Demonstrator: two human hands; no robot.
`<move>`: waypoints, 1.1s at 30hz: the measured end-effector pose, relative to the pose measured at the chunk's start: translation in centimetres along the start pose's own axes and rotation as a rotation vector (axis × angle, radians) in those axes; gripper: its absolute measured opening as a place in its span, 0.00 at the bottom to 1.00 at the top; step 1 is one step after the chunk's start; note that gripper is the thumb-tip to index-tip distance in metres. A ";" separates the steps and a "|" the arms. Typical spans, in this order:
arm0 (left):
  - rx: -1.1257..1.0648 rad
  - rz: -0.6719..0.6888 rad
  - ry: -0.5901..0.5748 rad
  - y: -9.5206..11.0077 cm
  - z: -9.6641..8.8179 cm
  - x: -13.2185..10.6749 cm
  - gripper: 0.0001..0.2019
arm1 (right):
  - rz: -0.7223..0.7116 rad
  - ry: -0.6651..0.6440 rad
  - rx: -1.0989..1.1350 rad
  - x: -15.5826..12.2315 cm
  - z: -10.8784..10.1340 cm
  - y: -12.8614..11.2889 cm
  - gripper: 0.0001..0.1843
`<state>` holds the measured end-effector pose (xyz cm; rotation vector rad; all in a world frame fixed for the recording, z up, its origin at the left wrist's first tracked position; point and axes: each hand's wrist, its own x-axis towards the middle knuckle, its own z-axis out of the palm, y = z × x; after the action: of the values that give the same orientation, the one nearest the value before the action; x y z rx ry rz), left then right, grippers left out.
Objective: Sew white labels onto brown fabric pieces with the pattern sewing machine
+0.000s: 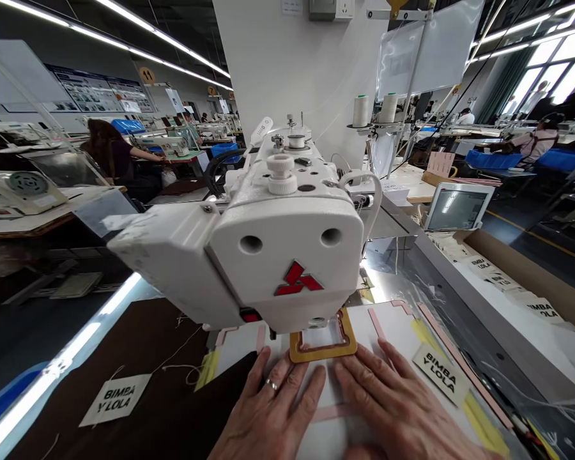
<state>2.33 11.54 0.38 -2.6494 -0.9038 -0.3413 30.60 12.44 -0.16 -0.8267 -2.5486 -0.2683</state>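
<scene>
Flat on a white work plate (pixel 323 428) with pink and yellow tape strips lies my left hand (pixel 275 409), fingers spread, a ring on one finger. Beside it my right hand (pixel 388 396) rests palm down, its fingers stretched forward. Both sets of fingertips reach the yellow clamp frame (pixel 296 348) under the sewing machine head (pixel 287 255). Dark brown fabric (pixel 158 358) spreads to the left, bearing a white printed label (pixel 115 399) with loose threads. Another label (pixel 441 374) sits on the plate right of my right hand. What lies under my palms is hidden.
A long box (pixel 508 306) on the right holds several printed labels. Behind it stands a control screen (pixel 457 207). Thread cones (pixel 361 110) stand behind the machine. A lit strip (pixel 76 348) runs along the left edge. Other people work at machines farther back.
</scene>
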 end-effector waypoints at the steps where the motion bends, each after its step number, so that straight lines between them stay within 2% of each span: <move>1: 0.004 0.001 0.003 0.0 0.4 -0.2 0.47 | 0.005 -0.008 0.019 0.1 0.3 0.0 0.51; 5: -0.001 0.019 0.057 0.0 1.7 -0.7 0.50 | 0.021 -0.102 0.064 0.6 0.2 0.1 0.54; 9: -0.027 0.036 0.041 -0.2 1.7 -0.8 0.48 | 0.049 -0.228 0.063 1.2 -1.1 0.0 0.52; 14: 0.005 0.053 0.022 -0.4 0.9 -0.4 0.46 | 0.044 -0.238 0.072 1.4 -1.7 0.0 0.53; 20: 0.030 0.054 0.035 -0.2 0.4 -0.1 0.47 | 0.023 -0.222 0.160 1.0 -1.1 0.1 0.53; 23: 0.019 0.044 0.029 -0.1 0.4 -0.3 0.48 | 0.033 -0.288 0.260 1.6 -1.2 0.4 0.52; 28: -0.063 0.001 -0.057 0.0 1.1 -0.9 0.52 | 0.090 -0.416 0.368 3.1 -2.0 0.7 0.54; 30: -0.118 -0.041 -0.091 0.2 1.1 -1.0 0.55 | 0.104 -0.415 0.339 2.8 -1.8 0.8 0.54; 33: -0.255 -0.150 -0.207 0.9 0.2 -0.6 0.54 | 0.119 -0.346 0.238 1.1 -0.9 1.0 0.55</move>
<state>2.42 10.60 -0.20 -2.8973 -1.2002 -0.2328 30.70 13.56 1.24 -0.9967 -2.7577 0.2332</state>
